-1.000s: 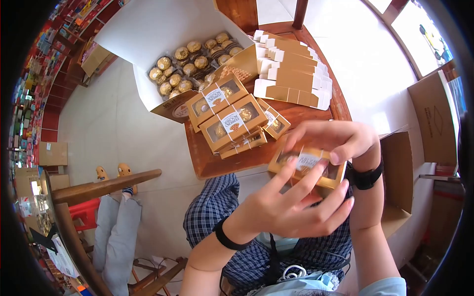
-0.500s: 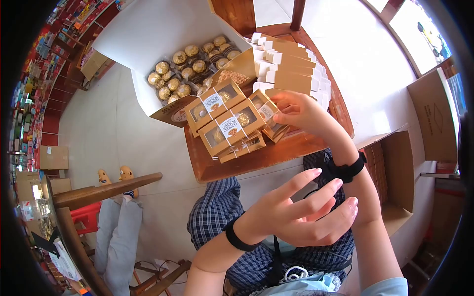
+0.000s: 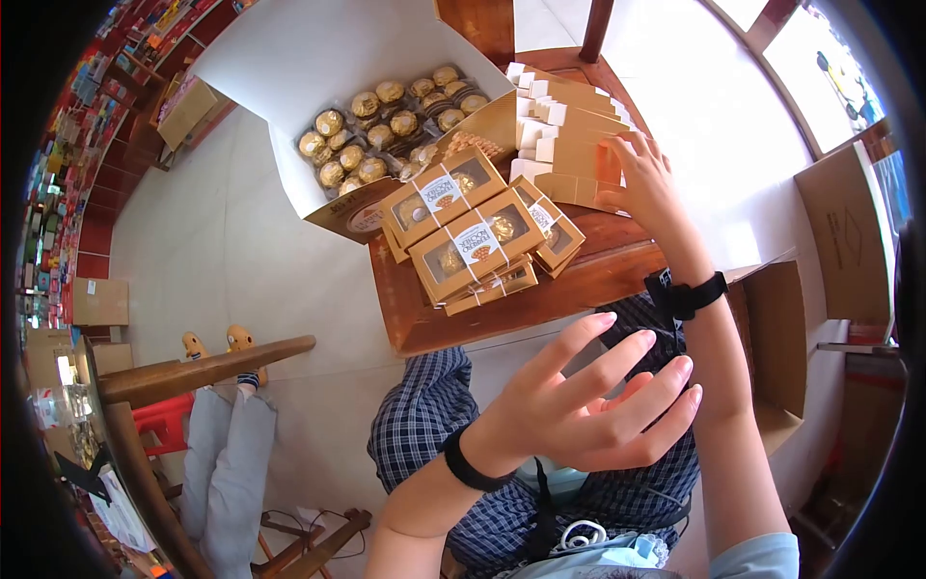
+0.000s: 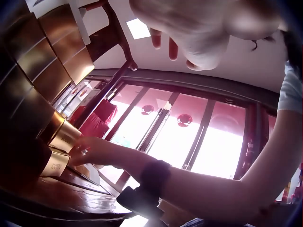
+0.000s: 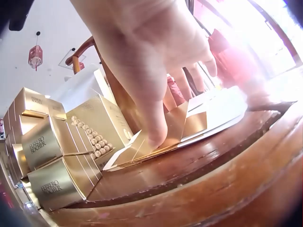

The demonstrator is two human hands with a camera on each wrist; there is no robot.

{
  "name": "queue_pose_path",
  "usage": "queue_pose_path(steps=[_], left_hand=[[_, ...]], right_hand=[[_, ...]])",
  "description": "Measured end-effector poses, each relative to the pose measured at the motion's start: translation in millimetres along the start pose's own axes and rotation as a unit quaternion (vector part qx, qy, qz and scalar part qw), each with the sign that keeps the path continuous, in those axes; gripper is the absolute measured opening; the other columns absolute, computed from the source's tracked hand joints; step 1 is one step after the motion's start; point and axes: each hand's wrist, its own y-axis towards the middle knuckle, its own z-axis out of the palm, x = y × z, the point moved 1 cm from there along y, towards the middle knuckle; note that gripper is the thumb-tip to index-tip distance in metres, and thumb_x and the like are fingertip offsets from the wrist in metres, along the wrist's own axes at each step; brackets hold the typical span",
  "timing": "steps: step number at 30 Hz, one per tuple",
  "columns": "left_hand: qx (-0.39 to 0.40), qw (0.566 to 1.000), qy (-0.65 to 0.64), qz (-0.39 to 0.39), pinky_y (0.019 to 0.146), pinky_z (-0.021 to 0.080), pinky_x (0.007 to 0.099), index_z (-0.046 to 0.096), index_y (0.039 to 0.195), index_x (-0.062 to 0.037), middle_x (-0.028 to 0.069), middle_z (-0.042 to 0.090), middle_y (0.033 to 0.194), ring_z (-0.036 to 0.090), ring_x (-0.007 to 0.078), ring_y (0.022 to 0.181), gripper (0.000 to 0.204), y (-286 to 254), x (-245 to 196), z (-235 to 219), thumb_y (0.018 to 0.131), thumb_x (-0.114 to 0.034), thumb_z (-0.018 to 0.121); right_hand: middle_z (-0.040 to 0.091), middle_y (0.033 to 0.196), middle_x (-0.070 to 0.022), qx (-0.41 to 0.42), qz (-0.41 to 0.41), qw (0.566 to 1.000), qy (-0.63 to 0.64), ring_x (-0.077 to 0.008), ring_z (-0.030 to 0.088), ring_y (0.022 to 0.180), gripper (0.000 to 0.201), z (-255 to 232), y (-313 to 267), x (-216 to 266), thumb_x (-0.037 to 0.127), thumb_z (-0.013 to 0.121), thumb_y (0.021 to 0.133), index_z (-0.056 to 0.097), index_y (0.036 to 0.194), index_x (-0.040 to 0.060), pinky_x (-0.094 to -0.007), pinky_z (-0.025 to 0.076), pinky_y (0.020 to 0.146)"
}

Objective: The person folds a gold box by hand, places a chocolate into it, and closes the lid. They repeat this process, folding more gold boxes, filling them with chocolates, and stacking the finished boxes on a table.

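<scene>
Flat carton [image 3: 579,150]: upper right of the head view, lower end of the fanned flat cartons [image 3: 569,93] on the wooden bench [image 3: 434,334]. Right hand [image 3: 651,185] has it, thumb at the near edge, fingers curled over the raised gold panel. Grip looks narrow. Can't tell if one layer or several are caught.

Main risk, my read: double pick. The cartons overlap with flaps interleaved, so a pull could drag a neighbor or fan the pile off the bench's right side. Thumb pressure near a fold could also crease the panel or bend a tab.

Next out, center: filled window boxes [image 3: 479,241], stacked unevenly, a couple tilted beside the main pile. A low leftward sweep could clip them; near the front edge, a knock might tip one over.

Upper left of those: big open box [image 3: 333,53] with gold-wrapped chocolates [image 3: 390,93]. Lower exposure, though a shove through the window boxes could push it.

Left hand [image 3: 579,415], lower center: fingers wide and loosely bent, holding nothing. Off the bench, so no bracing for the pile.
</scene>
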Motion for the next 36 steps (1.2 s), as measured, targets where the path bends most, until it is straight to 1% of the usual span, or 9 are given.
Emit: queue_pose_path(steps=[6, 17, 27, 29, 30, 32, 33, 34, 36], left_hand=[[0.007, 1.0, 0.007, -0.022, 0.082, 0.047, 0.0411, 0.058, 0.103, -0.03, -0.0017, 0.049, 0.1, 0.054, 0.0181, 0.095, 0.045, -1, 3, -3, 0.068, -0.003, 0.064], [0.014, 1.0, -0.003, -0.024, 0.08, 0.048, 0.0407, 0.058, 0.104, -0.0301, -0.0012, 0.05, 0.098, 0.054, 0.0178, 0.093, 0.045, 0, 3, -2, 0.07, -0.001, 0.062], [0.006, 1.0, 0.001, -0.02, 0.079, 0.048, 0.04, 0.058, 0.105, -0.0282, -0.0012, 0.051, 0.096, 0.055, 0.0172, 0.091, 0.045, -1, 5, -1, 0.069, -0.001, 0.062], [0.004, 1.0, -0.005, -0.023, 0.079, 0.048, 0.04, 0.058, 0.104, -0.0277, -0.001, 0.051, 0.096, 0.056, 0.0173, 0.09, 0.044, -1, 4, -4, 0.069, -0.001, 0.062], [0.0, 1.0, -0.01, -0.027, 0.08, 0.048, 0.0401, 0.059, 0.102, -0.0271, -0.0009, 0.051, 0.096, 0.056, 0.0174, 0.089, 0.043, 0, 6, -4, 0.069, -0.001, 0.062], [-0.009, 0.999, -0.003, -0.033, 0.08, 0.048, 0.0403, 0.059, 0.101, -0.0265, -0.0002, 0.051, 0.097, 0.056, 0.0183, 0.089, 0.04, -2, 7, -7, 0.07, -0.001, 0.062], [-0.017, 0.999, -0.001, -0.032, 0.08, 0.048, 0.0406, 0.059, 0.1, -0.0258, 0.0004, 0.051, 0.098, 0.057, 0.0192, 0.088, 0.038, -2, 10, -7, 0.07, -0.002, 0.062], [-0.019, 0.999, 0.003, -0.031, 0.08, 0.048, 0.0406, 0.059, 0.1, -0.0258, 0.0004, 0.051, 0.098, 0.057, 0.0192, 0.088, 0.038, -2, 13, -9, 0.07, -0.002, 0.062], [-0.065, 0.996, -0.021, -0.063, 0.081, 0.048, 0.0408, 0.059, 0.099, -0.0225, 0.0046, 0.051, 0.1, 0.056, 0.0213, 0.089, 0.032, -3, 19, -14, 0.073, -0.006, 0.063]], right_hand=[[0.044, 0.121, -0.0094, -0.015, -0.006, 0.999, -0.036, -0.03, 0.038, 0.118, 0.063, -2, 2, 8, 0.022, 0.078, 0.06, 0.047, 0.114, 0.0123, -0.0456, 0.034, 0.096], [0.038, 0.125, -0.0152, 0.016, 0.038, 0.999, -0.02, -0.0332, 0.036, 0.12, 0.083, -1, 0, 4, 0.036, 0.082, 0.054, 0.038, 0.119, 0.0071, -0.0467, 0.037, 0.093], [0.036, 0.126, -0.0156, 0.039, 0.079, 0.996, -0.032, -0.0348, 0.035, 0.119, 0.092, 2, 2, 4, 0.035, 0.084, 0.049, 0.036, 0.122, 0.0056, -0.0494, 0.033, 0.096], [0.041, 0.124, -0.0127, -0.062, 0.041, 0.996, -0.042, -0.0318, 0.036, 0.117, 0.068, -5, 4, 8, 0.029, 0.079, 0.057, 0.049, 0.113, 0.0046, -0.0478, 0.031, 0.096], [0.041, 0.124, -0.0127, -0.068, 0.035, 0.996, -0.045, -0.0318, 0.036, 0.117, 0.068, -9, 9, 4, 0.029, 0.079, 0.057, 0.049, 0.113, 0.0046, -0.0478, 0.031, 0.096], [0.048, 0.117, -0.0095, -0.032, -0.004, 0.999, 0.003, -0.0281, 0.037, 0.116, 0.035, -16, 7, 0, 0.021, 0.072, 0.067, 0.061, 0.096, 0.0032, -0.047, 0.028, 0.097], [0.053, 0.111, -0.0089, -0.049, -0.005, 0.999, 0.001, -0.0218, 0.045, 0.11, 0.023, -27, 5, 5, 0.018, 0.064, 0.077, 0.064, 0.089, -0.0021, -0.0393, 0.035, 0.093], [0.053, 0.111, -0.0089, -0.051, -0.009, 0.999, 0.001, -0.0218, 0.045, 0.11, 0.023, -39, 6, 3, 0.018, 0.064, 0.077, 0.064, 0.089, -0.0021, -0.0393, 0.035, 0.093], [0.058, 0.102, -0.006, -0.004, 0.089, 0.948, 0.306, -0.0139, 0.053, 0.093, 0.025, -62, 7, -9, 0.021, 0.058, 0.085, 0.063, 0.095, -0.0012, -0.0273, 0.041, 0.082]])
